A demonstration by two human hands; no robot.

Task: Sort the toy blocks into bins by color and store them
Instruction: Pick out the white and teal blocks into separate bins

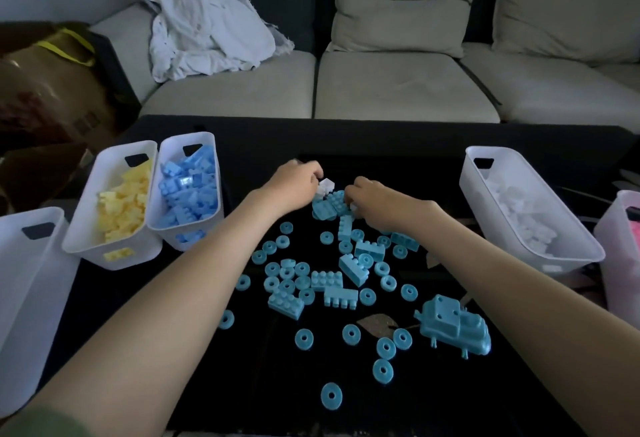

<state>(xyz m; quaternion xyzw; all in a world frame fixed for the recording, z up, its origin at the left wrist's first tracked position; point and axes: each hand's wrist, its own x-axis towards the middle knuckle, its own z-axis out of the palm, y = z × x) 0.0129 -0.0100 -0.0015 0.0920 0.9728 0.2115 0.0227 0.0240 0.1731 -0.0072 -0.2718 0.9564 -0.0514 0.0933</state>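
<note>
1. Teal plastic studded bricks point(360, 256) and flat teal plastic rings point(304, 339) lie scattered across the middle of the glossy black table point(263, 146).
2. The left hand point(294, 184) pinches a small white plastic block point(325, 184) in curled fingers over the heap's far end.
3. The right hand point(369, 196) curls its fingers onto the farthest teal brick point(334, 202); I cannot tell whether it grips it.
4. A translucent white bin of yellow blocks point(90, 208) and a matching bin of blue blocks point(187, 134) stand at the table's left edge, and a matching bin of white blocks point(471, 180) stands at the right.

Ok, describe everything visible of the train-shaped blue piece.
The train-shaped piece is one moulded light blue part, plastic-looking, bigger than the bricks. Round holes dot its top and side; pegs stick out below. It lies on the black table, right of the rings; neither the left hand nor the right hand touches it.
</note>
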